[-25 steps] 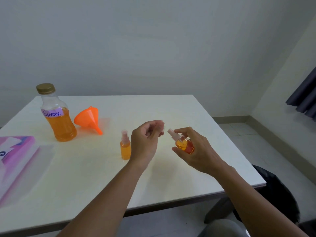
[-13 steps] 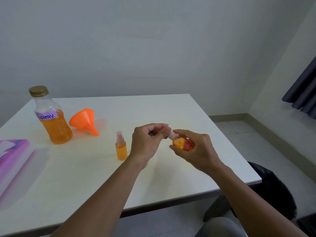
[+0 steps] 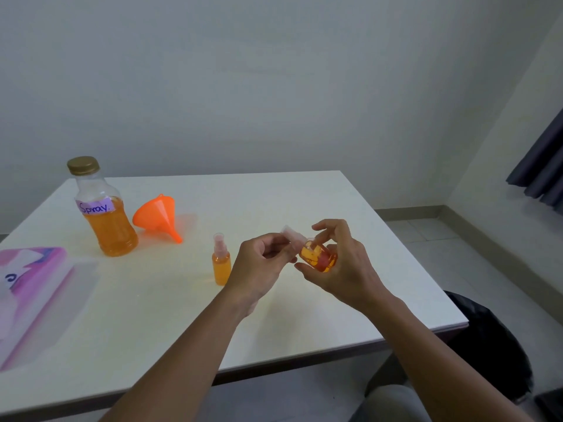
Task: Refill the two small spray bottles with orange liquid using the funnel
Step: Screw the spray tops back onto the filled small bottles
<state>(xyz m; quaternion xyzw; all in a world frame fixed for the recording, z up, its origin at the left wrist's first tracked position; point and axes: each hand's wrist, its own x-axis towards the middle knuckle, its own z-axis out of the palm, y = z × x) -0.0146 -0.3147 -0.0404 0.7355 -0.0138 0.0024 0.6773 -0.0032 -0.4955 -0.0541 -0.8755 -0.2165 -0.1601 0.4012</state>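
We see left grip (image 3: 262, 263) pinching clear cap (image 3: 293, 237) | right grip (image 3: 344, 269) wrapped round tilted spray bottle (image 3: 318, 257) | second spray bottle (image 3: 221, 263) upright on table (image 3: 274, 193) | funnel (image 3: 157, 216) on its side

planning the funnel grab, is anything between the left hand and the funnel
Yes: the upright spray bottle stands roughly between the left hand, which pinches the cap of the held bottle, and the funnel.
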